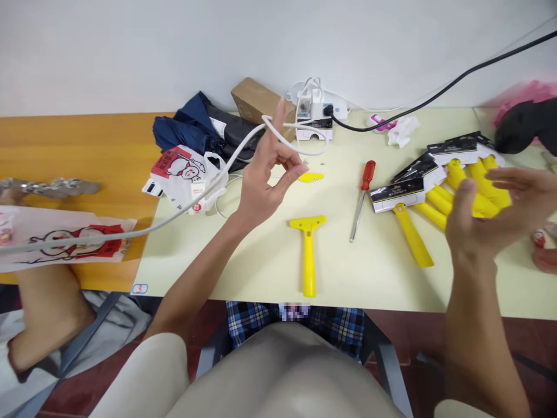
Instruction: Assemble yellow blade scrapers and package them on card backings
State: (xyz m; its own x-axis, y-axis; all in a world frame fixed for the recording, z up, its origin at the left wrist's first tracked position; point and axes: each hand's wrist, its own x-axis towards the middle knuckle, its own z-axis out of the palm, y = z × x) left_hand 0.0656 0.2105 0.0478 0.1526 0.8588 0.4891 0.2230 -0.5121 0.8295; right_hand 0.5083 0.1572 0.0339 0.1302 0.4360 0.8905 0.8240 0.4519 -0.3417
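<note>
My left hand (pixel 267 180) is raised over the table with thumb and a finger pinched together and the index finger pointing up. A tiny greyish piece shows at the pinch, too small to name. Just beyond lies a small yellow plate (pixel 314 177) with a hole. Nearer to me is a yellow scraper handle (pixel 308 255) with a wide head. My right hand (pixel 487 215), slightly blurred, has its fingers apart and holds nothing. It hovers by several yellow scrapers (pixel 411 232) with black-and-white card sleeves. Between the hands lies a red-handled screwdriver (pixel 368 175).
A white cable (pixel 174 227) crosses the view in front of my left hand. Behind stand a power strip (pixel 337 104), a cardboard box (pixel 256 101) and a dark blue folded cloth (pixel 187 130). At the left are a printed plastic bag (pixel 178 168) and another person's arm (pixel 52 302).
</note>
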